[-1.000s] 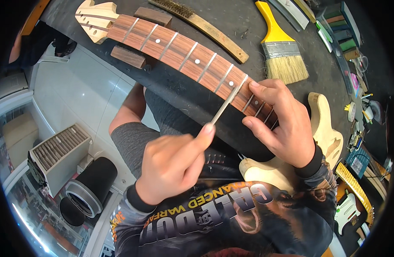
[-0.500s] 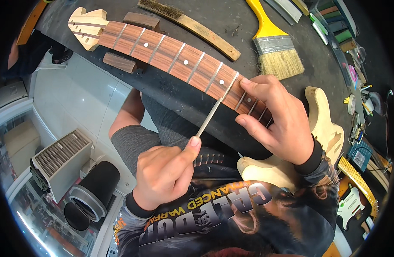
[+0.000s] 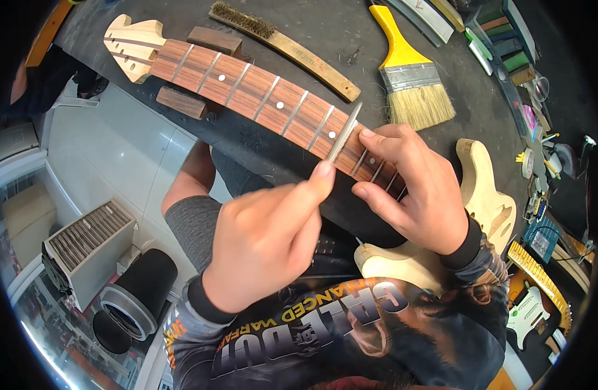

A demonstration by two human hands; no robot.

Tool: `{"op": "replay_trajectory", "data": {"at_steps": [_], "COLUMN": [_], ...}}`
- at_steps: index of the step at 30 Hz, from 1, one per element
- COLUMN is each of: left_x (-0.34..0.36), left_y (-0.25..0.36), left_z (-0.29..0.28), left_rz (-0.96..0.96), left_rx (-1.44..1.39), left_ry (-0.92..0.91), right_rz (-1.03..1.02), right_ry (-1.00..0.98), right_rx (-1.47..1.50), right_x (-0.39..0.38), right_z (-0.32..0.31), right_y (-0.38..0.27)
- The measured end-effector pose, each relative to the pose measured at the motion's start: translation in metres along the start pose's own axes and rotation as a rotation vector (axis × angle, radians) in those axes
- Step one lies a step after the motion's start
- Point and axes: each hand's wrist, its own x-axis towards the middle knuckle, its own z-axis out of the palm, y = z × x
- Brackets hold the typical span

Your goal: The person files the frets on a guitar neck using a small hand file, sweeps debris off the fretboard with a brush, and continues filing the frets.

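Head view: a slim metal file (image 3: 345,132) is held in the left hand (image 3: 266,237), the thumb laid along its near end and the fingers curled tight below; how the rest of it is seated in the fist cannot be told. From this grip the file slants forward and slightly right across the fretboard, its tip reaching past the far edge. Just to the right, the guitar neck (image 3: 271,114) is clasped by the right hand (image 3: 421,192), thumb at the near edge and forefinger at the far one; the other fingers are mostly hidden. From there the neck is stretched away leftward to the pale headstock (image 3: 133,49), with a wooden block (image 3: 214,40) beyond it and another (image 3: 181,102) on the near side.

The neck can be judged stiff and fairly light, but long enough to swing if only one end is steadied; it is best taken by both edges, as it is here, with the headstock's thin outline spared from knocks. The frets (image 3: 266,98) look hard and smooth, so the file may skid, and the bare wood between them would be easily scratched. The file itself seems light and rigid, best gripped at its near end.

Under the right wrist a pale guitar body (image 3: 403,263) is seen; ahead of that hand a yellow-handled brush (image 3: 413,75) is laid on the bench.
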Motion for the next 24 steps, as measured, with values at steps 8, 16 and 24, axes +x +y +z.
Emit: {"op": "replay_trajectory", "data": {"at_steps": [8,16,24], "left_x": [0.004,-0.020,-0.037], "left_y": [-0.003,-0.023,-0.030], "left_z": [-0.007,-0.013,-0.012], "left_rz": [0.006,-0.080,-0.268], "left_rx": [0.078,-0.701,-0.715], "left_ry": [-0.073,0.340,0.350], "right_rz": [-0.035,-0.057,0.082], "right_ry": [0.011,0.007,-0.005], "right_rx": [-0.009,-0.070,-0.221], "right_x": [0.002,0.006,0.004], "right_z": [0.002,0.002,-0.001], "right_y": [0.000,-0.007,-0.006]}}
